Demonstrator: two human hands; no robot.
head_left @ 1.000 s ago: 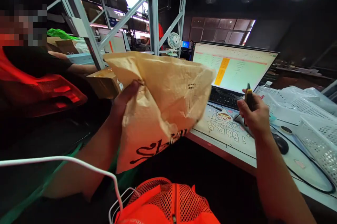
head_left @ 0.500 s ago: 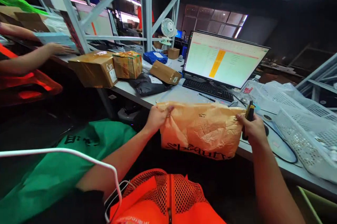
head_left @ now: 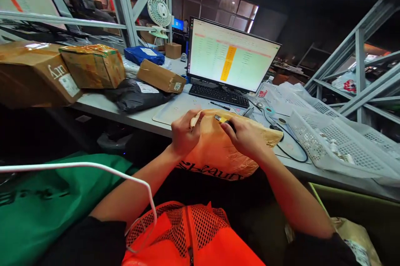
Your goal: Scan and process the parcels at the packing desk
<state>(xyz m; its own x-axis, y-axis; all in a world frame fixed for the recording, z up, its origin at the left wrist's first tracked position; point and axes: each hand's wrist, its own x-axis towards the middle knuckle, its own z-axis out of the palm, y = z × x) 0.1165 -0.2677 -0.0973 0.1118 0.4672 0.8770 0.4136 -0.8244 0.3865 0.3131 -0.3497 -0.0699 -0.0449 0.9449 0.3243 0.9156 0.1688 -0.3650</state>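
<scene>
A crinkled orange-yellow mailer bag (head_left: 215,149) with dark lettering hangs over the desk's front edge. My left hand (head_left: 186,132) is closed on its upper left corner. In my right hand (head_left: 245,134) is a yellow-and-black utility knife (head_left: 222,119), its tip pointing left at the bag's upper part, near my left hand. Most of the knife's handle is hidden by my fingers. The right hand lies over the bag's right half. Whether the blade touches the bag I cannot tell.
Behind the bag stand a monitor (head_left: 233,55) and a keyboard (head_left: 218,96). Cardboard boxes (head_left: 93,66) and a black parcel (head_left: 134,96) lie to the left. White perforated baskets (head_left: 337,141) occupy the right side. A white cable (head_left: 93,166) crosses the lower left.
My right hand has let go of the bag's right corner and moved left across it with the knife. The left hand still grips its corner. My view has turned to the right.
</scene>
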